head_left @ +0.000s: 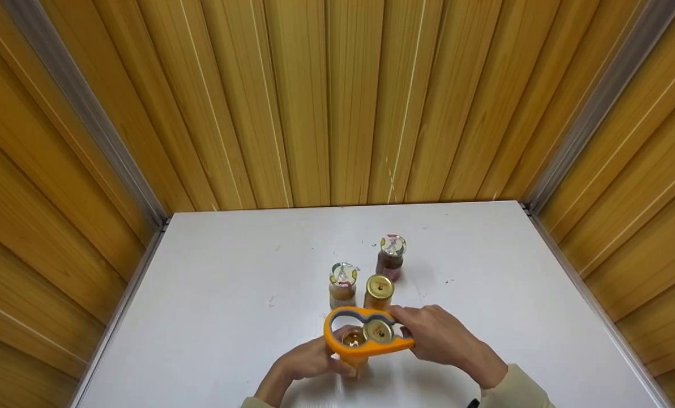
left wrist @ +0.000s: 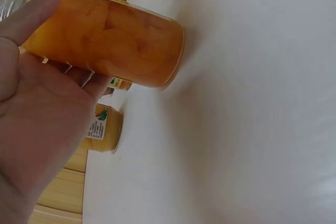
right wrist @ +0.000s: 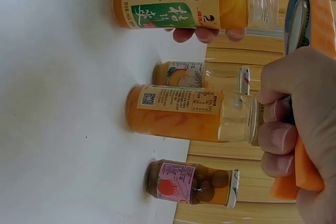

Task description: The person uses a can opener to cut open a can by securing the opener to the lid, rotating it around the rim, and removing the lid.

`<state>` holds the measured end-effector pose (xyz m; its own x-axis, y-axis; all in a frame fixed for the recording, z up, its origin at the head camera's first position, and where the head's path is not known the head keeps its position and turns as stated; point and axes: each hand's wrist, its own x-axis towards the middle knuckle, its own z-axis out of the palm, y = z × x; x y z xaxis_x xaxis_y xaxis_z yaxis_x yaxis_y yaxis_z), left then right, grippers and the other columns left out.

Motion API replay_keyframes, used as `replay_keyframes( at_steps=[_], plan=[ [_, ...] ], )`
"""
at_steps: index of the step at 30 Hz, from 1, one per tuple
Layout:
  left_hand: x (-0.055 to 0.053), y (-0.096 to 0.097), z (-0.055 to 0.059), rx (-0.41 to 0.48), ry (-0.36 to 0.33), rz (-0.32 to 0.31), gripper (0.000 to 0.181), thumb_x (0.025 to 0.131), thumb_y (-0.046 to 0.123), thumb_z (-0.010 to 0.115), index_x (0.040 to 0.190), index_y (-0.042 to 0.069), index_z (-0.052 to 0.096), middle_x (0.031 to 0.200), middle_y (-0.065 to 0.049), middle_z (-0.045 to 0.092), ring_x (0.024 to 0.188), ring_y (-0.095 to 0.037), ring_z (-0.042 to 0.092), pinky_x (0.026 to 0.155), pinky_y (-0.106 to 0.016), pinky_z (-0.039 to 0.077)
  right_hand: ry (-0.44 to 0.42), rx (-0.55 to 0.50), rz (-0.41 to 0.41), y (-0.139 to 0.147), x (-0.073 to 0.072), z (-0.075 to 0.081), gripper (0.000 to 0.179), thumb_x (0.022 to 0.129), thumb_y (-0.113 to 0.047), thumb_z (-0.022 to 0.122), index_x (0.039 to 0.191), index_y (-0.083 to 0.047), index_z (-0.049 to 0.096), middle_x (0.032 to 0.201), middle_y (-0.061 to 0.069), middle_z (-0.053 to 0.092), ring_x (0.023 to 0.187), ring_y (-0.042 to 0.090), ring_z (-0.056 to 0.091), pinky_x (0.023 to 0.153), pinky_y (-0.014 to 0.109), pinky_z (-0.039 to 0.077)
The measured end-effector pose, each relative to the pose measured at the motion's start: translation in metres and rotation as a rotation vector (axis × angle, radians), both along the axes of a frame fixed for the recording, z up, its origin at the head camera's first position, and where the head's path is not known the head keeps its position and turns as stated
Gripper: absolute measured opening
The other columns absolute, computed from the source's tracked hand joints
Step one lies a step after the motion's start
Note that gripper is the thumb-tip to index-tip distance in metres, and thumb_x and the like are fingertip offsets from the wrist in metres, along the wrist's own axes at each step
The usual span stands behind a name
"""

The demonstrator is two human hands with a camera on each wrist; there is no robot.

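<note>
My left hand (head_left: 309, 358) holds an uncapped glass jar of orange fruit pieces (left wrist: 115, 40), its fingers and thumb around the sides. The jar's bare glass neck (right wrist: 262, 2) shows in the right wrist view. My right hand (head_left: 436, 334) grips the handle end of an orange jar opener (head_left: 371, 348) with grey-lined holes. A gold lid (head_left: 378, 331) sits in the opener's smaller hole, just right of the jar's open mouth. Right behind the opener stands a similar jar with its gold lid on (head_left: 379, 288).
A jar with a patterned lid and pale yellow contents (head_left: 342, 292) stands behind the hands. Farther back is a jar of dark round fruit (right wrist: 194, 182) with a pink label. All stand on a white table (head_left: 230, 283) enclosed by wood-patterned walls (head_left: 337, 102).
</note>
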<state>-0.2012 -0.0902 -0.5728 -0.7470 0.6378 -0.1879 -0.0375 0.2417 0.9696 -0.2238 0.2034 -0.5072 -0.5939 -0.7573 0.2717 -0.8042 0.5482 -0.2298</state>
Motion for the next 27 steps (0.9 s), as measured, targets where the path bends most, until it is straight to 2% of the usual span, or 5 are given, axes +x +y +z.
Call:
replay_keyframes(
  at_steps=[6, 8, 15, 22, 27],
  plan=[
    [-0.003, -0.024, -0.004, 0.095, -0.003, -0.001, 0.063, 0.09, 0.007, 0.077, 0.147, 0.017, 0.052, 0.137, 0.002, 0.061, 0.133, -0.024, 0.05, 0.118, -0.059, 0.028, -0.075, -0.003, -0.051, 0.012, 0.003, 0.001, 0.041, 0.084, 0.004, 0.077, 0.115, -0.017, 0.06, 0.088, -0.007, 0.07, 0.061, 0.003, 0.053, 0.055, 0.023, 0.05],
    [-0.004, -0.035, -0.004, 0.078, 0.011, 0.029, 0.065, 0.09, 0.011, 0.078, 0.149, 0.016, 0.049, 0.14, 0.002, 0.059, 0.135, -0.024, 0.049, 0.119, -0.06, 0.028, -0.102, 0.0, -0.062, 0.016, 0.004, 0.002, 0.042, 0.084, 0.004, 0.077, 0.116, -0.017, 0.06, 0.09, -0.005, 0.072, 0.062, 0.002, 0.054, 0.056, 0.023, 0.05],
    [-0.009, -0.078, -0.005, 0.075, 0.026, 0.125, 0.067, 0.091, 0.013, 0.077, 0.151, 0.012, 0.045, 0.149, -0.016, 0.051, 0.14, -0.031, 0.043, 0.121, -0.063, 0.02, -0.125, 0.018, -0.092, 0.026, 0.008, 0.002, 0.046, 0.082, 0.004, 0.079, 0.118, -0.017, 0.059, 0.097, -0.006, 0.074, 0.068, 0.003, 0.06, 0.06, 0.026, 0.055],
    [-0.013, -0.119, -0.005, 0.066, 0.053, 0.215, 0.073, 0.092, 0.015, 0.076, 0.154, 0.008, 0.039, 0.155, -0.014, 0.047, 0.15, -0.039, 0.03, 0.122, -0.065, 0.012, -0.152, 0.025, -0.112, 0.033, 0.013, 0.002, 0.047, 0.082, 0.003, 0.077, 0.121, -0.016, 0.059, 0.102, -0.005, 0.075, 0.074, 0.003, 0.063, 0.063, 0.028, 0.057],
    [-0.021, -0.133, -0.006, 0.09, 0.045, 0.297, 0.078, 0.095, 0.016, 0.074, 0.16, 0.007, 0.031, 0.16, -0.018, 0.04, 0.151, -0.041, 0.027, 0.123, -0.063, 0.014, -0.168, 0.035, -0.135, 0.036, 0.016, 0.004, 0.048, 0.082, 0.004, 0.077, 0.122, -0.016, 0.06, 0.104, -0.004, 0.076, 0.077, 0.006, 0.067, 0.065, 0.03, 0.058]
  ],
)
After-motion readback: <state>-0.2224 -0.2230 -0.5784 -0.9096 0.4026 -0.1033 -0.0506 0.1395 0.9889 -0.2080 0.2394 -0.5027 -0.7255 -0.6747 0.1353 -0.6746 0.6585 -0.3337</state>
